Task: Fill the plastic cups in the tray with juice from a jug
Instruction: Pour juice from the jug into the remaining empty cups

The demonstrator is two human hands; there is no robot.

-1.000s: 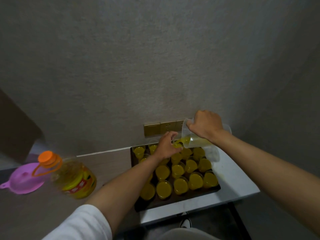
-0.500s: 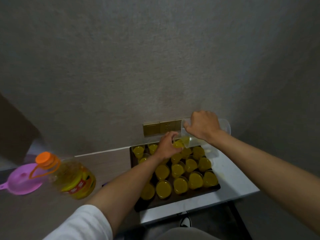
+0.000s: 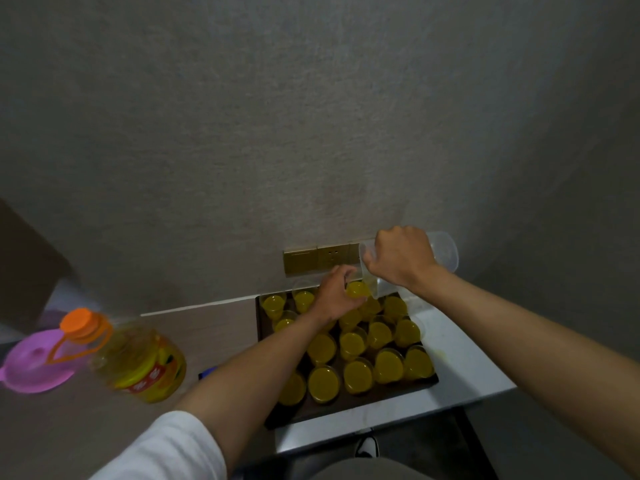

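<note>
A dark tray on the counter holds several clear plastic cups full of yellow juice. My right hand grips a clear plastic jug, tipped steeply to the left over the tray's far edge. Its spout meets a cup of juice that my left hand holds raised above the back row. The jug looks almost empty, with only a little yellow at the spout.
A large juice bottle with an orange cap stands on the counter to the left, beside a pink funnel. A small blue object lies by my left forearm. Gold wall sockets sit behind the tray. The white table edge lies right.
The jug has tipped further and risen slightly, and the juice inside it has run down to almost nothing. My left hand has stayed on the cup under the spout.
</note>
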